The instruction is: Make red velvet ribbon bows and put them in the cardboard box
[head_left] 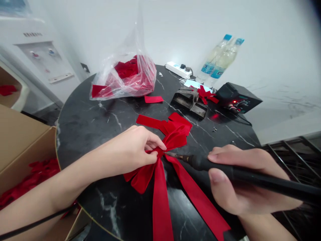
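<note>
A red velvet bow point(177, 134) with two long tails lies on the black marble-patterned round table point(85, 134). My left hand point(136, 145) pinches the knot at the bow's middle between thumb and fingers. In my right hand point(240, 179) is a black soldering iron point(203, 163), its metal tip touching or very near the knot from the right. Behind the bow, loose red ribbon pieces point(147, 121) lie partly beneath it.
Farther back stand a clear bag of red ribbons point(125, 75), a metal iron stand point(189, 102), a black control box point(238, 98) with a red light, two bottles point(218, 62) and a power strip point(178, 69). A cardboard box point(27, 147) is at the left.
</note>
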`<move>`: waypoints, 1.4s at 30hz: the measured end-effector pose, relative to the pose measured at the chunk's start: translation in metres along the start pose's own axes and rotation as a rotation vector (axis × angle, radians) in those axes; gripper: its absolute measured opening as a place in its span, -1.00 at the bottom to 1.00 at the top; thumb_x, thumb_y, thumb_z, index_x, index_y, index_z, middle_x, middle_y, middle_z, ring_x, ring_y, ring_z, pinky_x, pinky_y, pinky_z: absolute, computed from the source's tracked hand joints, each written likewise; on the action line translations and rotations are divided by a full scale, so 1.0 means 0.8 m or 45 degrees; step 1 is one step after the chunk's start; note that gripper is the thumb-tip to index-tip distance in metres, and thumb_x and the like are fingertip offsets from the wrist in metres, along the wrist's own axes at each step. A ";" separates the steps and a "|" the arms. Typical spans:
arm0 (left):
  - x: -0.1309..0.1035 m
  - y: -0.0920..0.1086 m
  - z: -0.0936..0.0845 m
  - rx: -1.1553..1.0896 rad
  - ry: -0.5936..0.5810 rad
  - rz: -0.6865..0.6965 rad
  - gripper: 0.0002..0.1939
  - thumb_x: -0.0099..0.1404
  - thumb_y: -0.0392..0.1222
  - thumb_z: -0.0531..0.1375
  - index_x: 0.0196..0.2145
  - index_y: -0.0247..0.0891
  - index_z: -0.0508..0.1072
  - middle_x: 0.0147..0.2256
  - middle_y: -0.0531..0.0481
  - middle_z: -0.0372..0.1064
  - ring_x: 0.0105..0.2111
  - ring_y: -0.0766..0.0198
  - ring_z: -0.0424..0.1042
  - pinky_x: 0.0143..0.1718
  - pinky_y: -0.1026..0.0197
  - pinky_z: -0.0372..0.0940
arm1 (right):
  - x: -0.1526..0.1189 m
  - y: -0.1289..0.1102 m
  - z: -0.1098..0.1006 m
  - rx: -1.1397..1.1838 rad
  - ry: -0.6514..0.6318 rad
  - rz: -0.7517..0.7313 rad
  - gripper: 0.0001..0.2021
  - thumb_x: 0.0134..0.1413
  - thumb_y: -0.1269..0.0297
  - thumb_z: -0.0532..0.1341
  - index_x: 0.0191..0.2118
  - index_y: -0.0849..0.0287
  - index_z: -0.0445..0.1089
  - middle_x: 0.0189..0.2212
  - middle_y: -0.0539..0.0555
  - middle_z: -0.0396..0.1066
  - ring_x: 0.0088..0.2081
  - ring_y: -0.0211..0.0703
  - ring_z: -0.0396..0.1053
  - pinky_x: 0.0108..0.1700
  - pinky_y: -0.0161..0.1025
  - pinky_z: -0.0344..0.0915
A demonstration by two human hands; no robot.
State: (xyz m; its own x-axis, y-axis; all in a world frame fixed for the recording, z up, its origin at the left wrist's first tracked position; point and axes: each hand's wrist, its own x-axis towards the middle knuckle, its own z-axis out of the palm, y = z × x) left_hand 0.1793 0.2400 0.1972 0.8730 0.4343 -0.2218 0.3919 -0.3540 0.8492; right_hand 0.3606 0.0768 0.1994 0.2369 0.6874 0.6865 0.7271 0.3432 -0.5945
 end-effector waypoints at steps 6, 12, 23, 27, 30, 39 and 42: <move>0.000 -0.002 -0.001 0.041 0.004 0.032 -0.69 0.22 -0.24 0.25 -0.10 -0.19 0.68 -0.23 -0.01 0.67 -0.18 0.15 0.65 -0.12 0.28 0.50 | 0.001 -0.002 0.003 -0.090 -0.043 -0.141 -0.78 -0.03 0.44 0.28 -0.21 0.07 0.40 -0.53 -0.07 0.41 -0.63 -0.28 0.34 -0.66 -0.29 0.18; 0.000 -0.002 -0.002 0.046 -0.020 0.032 -0.68 0.24 -0.24 0.23 -0.08 -0.17 0.67 -0.25 0.02 0.67 -0.19 0.18 0.66 -0.15 0.31 0.49 | 0.000 -0.003 0.001 -0.155 -0.101 -0.124 -0.77 -0.01 0.43 0.26 -0.19 0.05 0.39 -0.52 -0.04 0.42 -0.61 -0.25 0.37 -0.66 -0.28 0.18; 0.001 0.003 0.000 0.054 -0.023 -0.008 -0.69 0.21 -0.25 0.22 -0.11 -0.19 0.67 -0.27 0.03 0.67 -0.23 0.21 0.65 -0.17 0.33 0.47 | 0.000 0.003 0.006 -0.119 0.004 -0.228 -0.77 -0.08 0.52 0.31 -0.23 0.17 0.45 -0.49 -0.04 0.45 -0.61 -0.26 0.40 -0.64 -0.29 0.26; 0.002 0.002 0.000 0.065 -0.017 0.024 -0.67 0.20 -0.28 0.21 -0.11 -0.16 0.67 -0.28 0.06 0.66 -0.26 0.23 0.65 -0.20 0.34 0.45 | 0.003 0.002 0.007 -0.061 -0.029 -0.253 -0.75 -0.08 0.54 0.30 -0.21 0.17 0.45 -0.51 -0.05 0.44 -0.60 -0.23 0.43 -0.66 -0.29 0.26; 0.001 0.001 0.000 0.064 -0.007 0.033 -0.66 0.20 -0.28 0.21 -0.10 -0.18 0.67 -0.27 0.04 0.67 -0.25 0.23 0.64 -0.20 0.33 0.45 | 0.004 0.002 0.009 -0.020 -0.044 -0.239 -0.73 -0.07 0.55 0.30 -0.19 0.18 0.45 -0.49 -0.04 0.45 -0.61 -0.27 0.40 -0.67 -0.32 0.22; 0.001 0.002 -0.001 0.099 -0.013 0.040 -0.64 0.19 -0.29 0.21 -0.09 -0.17 0.67 -0.29 0.05 0.66 -0.28 0.22 0.64 -0.22 0.31 0.44 | 0.003 -0.001 0.008 -0.093 -0.039 -0.212 -0.76 -0.06 0.51 0.32 -0.22 0.13 0.44 -0.49 -0.05 0.46 -0.60 -0.27 0.40 -0.64 -0.33 0.25; 0.001 0.003 -0.001 0.117 -0.018 0.033 -0.64 0.19 -0.29 0.21 -0.09 -0.17 0.67 -0.30 0.05 0.66 -0.29 0.22 0.63 -0.24 0.32 0.42 | 0.003 -0.001 0.008 -0.118 -0.065 -0.183 -0.75 -0.05 0.50 0.32 -0.21 0.12 0.45 -0.48 -0.05 0.46 -0.60 -0.26 0.40 -0.63 -0.31 0.27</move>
State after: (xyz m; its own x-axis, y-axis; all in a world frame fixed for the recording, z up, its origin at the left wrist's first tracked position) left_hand 0.1807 0.2398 0.1993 0.8870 0.4123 -0.2079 0.3935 -0.4394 0.8075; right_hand 0.3564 0.0820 0.1988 0.0947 0.6682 0.7379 0.8080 0.3815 -0.4491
